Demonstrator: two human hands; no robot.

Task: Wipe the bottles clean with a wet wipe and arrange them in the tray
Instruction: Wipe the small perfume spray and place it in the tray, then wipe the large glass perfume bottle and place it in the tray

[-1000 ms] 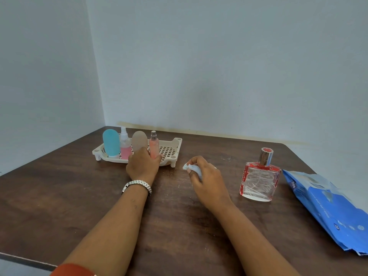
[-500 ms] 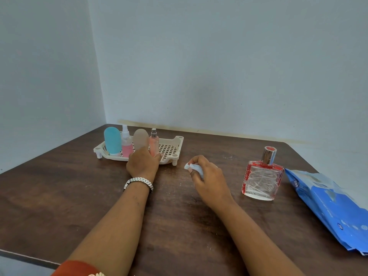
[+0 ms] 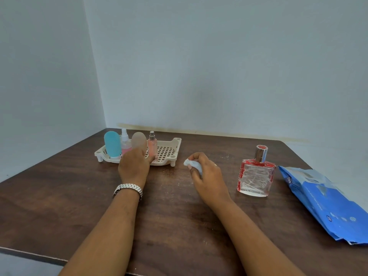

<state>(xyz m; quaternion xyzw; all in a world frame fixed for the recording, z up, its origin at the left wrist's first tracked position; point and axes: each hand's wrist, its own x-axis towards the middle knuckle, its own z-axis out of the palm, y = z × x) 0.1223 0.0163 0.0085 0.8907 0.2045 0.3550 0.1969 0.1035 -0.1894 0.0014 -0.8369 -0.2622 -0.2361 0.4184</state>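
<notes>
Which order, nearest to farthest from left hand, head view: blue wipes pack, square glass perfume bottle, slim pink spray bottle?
1. Slim pink spray bottle, in the beige tray.
2. Square glass perfume bottle, right.
3. Blue wipes pack, far right.

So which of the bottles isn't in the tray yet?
The square clear glass perfume bottle with red edges and silver cap, on the table between the right hand and the blue wipe pack. The other four stand in the tray.

Right hand (image 3: 207, 176) grips wipe (image 3: 194, 165) near tray (image 3: 176, 142).
</notes>
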